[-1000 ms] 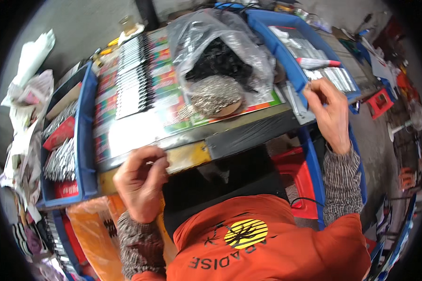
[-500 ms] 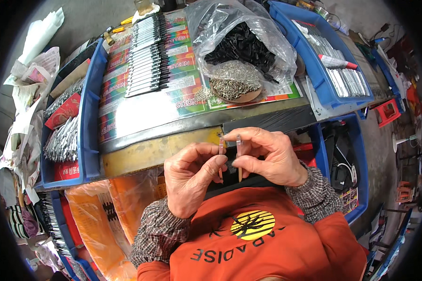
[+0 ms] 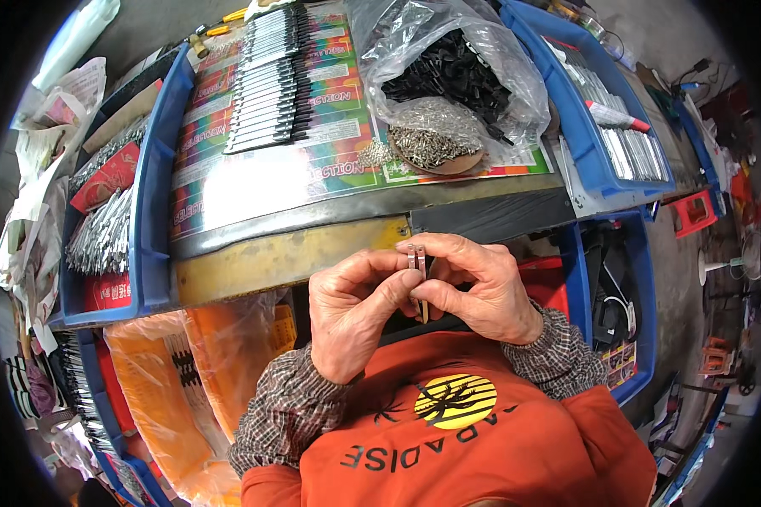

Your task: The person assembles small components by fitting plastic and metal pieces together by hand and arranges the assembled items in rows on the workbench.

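My left hand (image 3: pixel 351 313) and my right hand (image 3: pixel 487 291) meet in front of my chest, just off the table's near edge. Pinched between the left thumb and fingers is a slim, shiny metal strip (image 3: pixel 412 256). A second slim metal strip (image 3: pixel 422 257) is gripped the same way by my right hand. Both strips stand upright, side by side and close together; whether they touch I cannot tell. Fingers cover their middles, and a pale lower end shows beneath the thumbs.
On the table (image 3: pixel 292 266), a row of black-ended metal strips (image 3: pixel 262 93) lies beyond my hands. Right of it, a plastic bag (image 3: pixel 524 110) holds black parts (image 3: pixel 448 80), beside a dish of small metal pins (image 3: pixel 435 148). Blue bins (image 3: pixel 156 186) with metal pieces flank both sides.
My hands have come together, so the two strips, apart before, are now side by side. The table and bins have shifted slightly in the view.
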`<state>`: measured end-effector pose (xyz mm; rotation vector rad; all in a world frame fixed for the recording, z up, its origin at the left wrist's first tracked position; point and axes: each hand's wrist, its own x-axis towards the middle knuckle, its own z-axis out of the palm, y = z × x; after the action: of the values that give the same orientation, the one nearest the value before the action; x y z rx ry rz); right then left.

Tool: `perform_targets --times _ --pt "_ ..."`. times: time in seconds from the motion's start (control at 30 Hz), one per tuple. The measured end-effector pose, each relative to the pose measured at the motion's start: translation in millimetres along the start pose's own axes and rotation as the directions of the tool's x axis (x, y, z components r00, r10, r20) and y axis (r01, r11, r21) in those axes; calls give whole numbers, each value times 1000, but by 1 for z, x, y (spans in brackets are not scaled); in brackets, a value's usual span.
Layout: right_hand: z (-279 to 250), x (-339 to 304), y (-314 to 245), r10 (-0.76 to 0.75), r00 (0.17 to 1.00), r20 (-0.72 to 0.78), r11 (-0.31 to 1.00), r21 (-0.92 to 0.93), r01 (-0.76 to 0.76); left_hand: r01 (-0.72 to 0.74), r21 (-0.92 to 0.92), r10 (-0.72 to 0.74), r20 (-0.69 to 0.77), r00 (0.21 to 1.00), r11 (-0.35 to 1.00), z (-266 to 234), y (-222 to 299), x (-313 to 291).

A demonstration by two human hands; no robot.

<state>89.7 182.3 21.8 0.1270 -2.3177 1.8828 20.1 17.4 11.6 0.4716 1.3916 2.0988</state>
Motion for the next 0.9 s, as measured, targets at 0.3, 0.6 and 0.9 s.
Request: perform_targets --times 0.3,0.6,0.9 --pt "5 -3 10 -11 1000 -21 998 57 12 36 -36 -35 20 999 999 -4 -7 1" --pt "8 -7 7 -5 1000 -13 1000 -11 4 6 -89 -1 48 999 996 -6 -16 2" --pt "7 -9 10 40 999 -32 997 74 -38 22 -112 -14 68 998 993 -6 -16 2"
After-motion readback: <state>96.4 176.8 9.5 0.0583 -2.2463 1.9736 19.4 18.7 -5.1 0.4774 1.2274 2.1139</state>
